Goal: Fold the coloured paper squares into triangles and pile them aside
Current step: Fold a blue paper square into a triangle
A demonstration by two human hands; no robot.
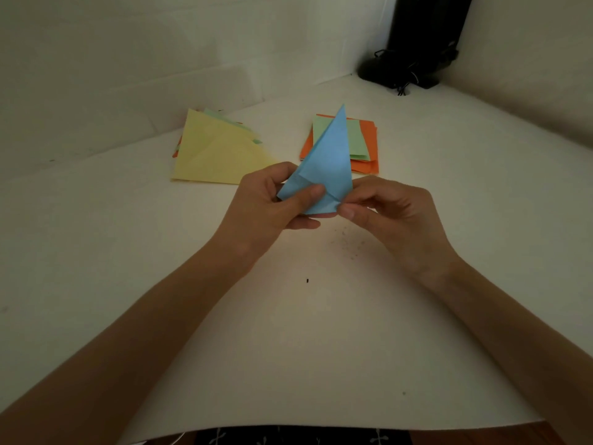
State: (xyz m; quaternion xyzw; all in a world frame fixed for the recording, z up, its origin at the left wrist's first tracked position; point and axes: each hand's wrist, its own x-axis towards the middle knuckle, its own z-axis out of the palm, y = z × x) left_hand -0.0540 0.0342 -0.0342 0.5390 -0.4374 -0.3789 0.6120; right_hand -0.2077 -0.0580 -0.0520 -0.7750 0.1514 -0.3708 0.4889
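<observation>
Pile of folded triangles (218, 155), yellow on top, is sitting far left on the white table (96, 252), presumably where finished pieces go. Left hand (276, 200) is pinching the blue paper (324, 162), thumb on top, holding it up off the table with its point aimed away. Right hand (385, 210) is pinching the near right corner, probably lining up edges. Unfolded stack (365, 146), green over orange, is lying behind.

blue folded paper (324, 155) | yellow triangle pile (218, 152) | green sheet (354, 136) on orange stack (367, 165) | white table (288, 332)
</observation>
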